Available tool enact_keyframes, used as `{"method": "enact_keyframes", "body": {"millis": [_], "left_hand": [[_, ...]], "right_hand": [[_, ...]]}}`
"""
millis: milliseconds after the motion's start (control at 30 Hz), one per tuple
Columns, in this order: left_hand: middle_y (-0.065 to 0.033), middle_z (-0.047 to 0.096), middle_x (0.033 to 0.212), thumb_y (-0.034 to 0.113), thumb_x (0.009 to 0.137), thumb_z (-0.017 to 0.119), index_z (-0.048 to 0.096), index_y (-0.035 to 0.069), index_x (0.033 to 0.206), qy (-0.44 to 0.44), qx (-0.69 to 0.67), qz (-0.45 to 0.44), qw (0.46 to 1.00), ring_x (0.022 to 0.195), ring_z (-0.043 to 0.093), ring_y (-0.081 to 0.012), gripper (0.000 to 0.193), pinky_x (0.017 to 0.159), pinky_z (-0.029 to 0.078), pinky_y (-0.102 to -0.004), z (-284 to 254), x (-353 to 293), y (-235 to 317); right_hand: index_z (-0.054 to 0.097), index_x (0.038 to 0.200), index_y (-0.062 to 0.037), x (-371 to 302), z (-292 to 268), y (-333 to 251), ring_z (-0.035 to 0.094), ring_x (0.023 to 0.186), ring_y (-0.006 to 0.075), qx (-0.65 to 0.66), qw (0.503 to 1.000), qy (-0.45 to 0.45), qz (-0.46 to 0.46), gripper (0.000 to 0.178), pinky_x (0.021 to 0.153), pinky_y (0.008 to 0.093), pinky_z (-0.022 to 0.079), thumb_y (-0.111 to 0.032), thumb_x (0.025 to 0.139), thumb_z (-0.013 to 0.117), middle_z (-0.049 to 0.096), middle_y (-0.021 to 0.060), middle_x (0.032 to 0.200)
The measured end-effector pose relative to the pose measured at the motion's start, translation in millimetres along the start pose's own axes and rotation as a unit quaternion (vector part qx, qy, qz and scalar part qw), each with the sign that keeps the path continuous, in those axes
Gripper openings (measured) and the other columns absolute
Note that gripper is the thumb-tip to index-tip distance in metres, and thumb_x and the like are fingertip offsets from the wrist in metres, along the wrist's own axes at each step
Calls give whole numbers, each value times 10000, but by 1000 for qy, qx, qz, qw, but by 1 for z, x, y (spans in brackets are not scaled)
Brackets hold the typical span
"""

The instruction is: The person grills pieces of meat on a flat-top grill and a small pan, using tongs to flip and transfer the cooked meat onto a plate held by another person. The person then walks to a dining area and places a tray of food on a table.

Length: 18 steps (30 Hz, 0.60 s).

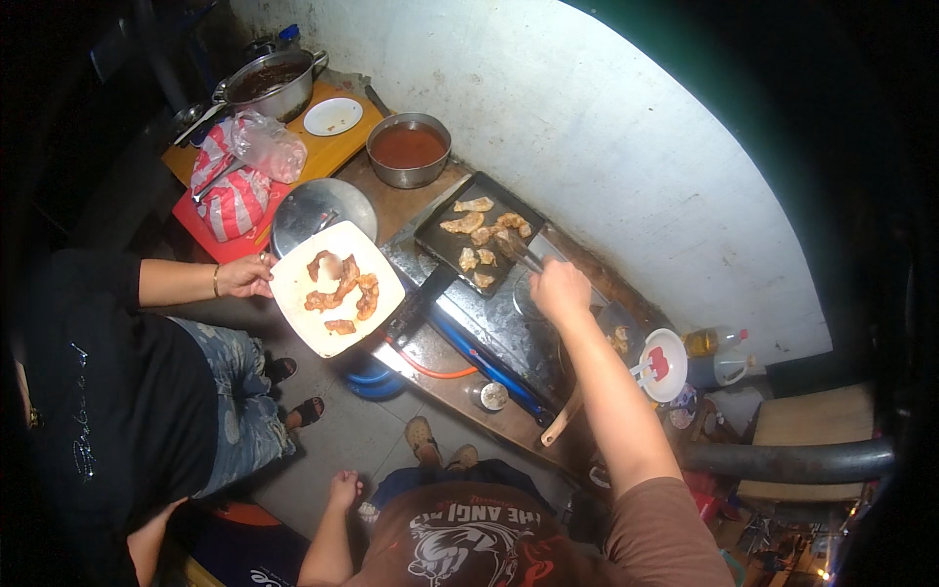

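My right hand [560, 291] is closed around metal tongs [529, 258], whose tips reach in among several pieces of meat [462, 223] in a square dark grill pan [445, 252]. The pieces are pale to lightly browned. The pan sits on the stove [489, 323], its black handle pointing toward the lower left. My left hand [342, 488] hangs low over the floor, fingers curled, with nothing visible in it. At the left a co-worker's hand [246, 276] holds out a square cream plate [293, 311] carrying several browned meat pieces [366, 296].
A pot of reddish sauce [409, 147] stands behind the pan beside a round metal lid [313, 210]. Farther left are a large pot [274, 88], a white plate [333, 116] and a striped bag [233, 196]. Right of my arm are a white bowl [663, 365] and an oil bottle [706, 340].
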<state>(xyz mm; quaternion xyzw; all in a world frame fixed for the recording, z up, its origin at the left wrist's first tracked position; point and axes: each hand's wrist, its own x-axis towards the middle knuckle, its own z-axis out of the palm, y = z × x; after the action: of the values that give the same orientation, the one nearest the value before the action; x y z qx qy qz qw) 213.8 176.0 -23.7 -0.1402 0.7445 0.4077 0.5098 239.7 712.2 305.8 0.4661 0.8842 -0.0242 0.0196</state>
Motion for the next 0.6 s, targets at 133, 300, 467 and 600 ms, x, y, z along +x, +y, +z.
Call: {"method": "enact_keyframes", "body": {"millis": [133,300,467,600], "left_hand": [[-32,624,750,247,979,524,565,71,1025,-11,1,14,1000,567,555,-123,187,474,430,-280,1,11,-12],[-47,621,739,237,978,525,547,51,1017,-11,-2,25,1000,541,552,-134,192,457,437,-285,4,14,-21],[-43,616,713,238,978,529,546,55,955,-4,14,34,999,540,556,-133,185,478,452,-291,9,11,-12],[-39,615,709,233,979,530,539,66,920,3,7,38,999,536,555,-130,177,485,456,-290,12,13,-10]], "right_hand": [[686,1090,-42,-1,6,3,672,926,404,0,1000,-14,-3,341,827,495,527,-294,869,624,694,246,925],[712,1100,-70,8,-17,33,664,1000,386,149,986,6,70,367,911,451,507,-331,852,642,695,246,992],[736,1013,-14,19,-35,58,669,824,276,314,940,-63,116,380,766,386,494,-341,828,682,707,174,870],[735,963,17,21,-21,62,583,675,204,394,896,-98,178,385,650,379,447,-340,825,700,642,110,744]]}}
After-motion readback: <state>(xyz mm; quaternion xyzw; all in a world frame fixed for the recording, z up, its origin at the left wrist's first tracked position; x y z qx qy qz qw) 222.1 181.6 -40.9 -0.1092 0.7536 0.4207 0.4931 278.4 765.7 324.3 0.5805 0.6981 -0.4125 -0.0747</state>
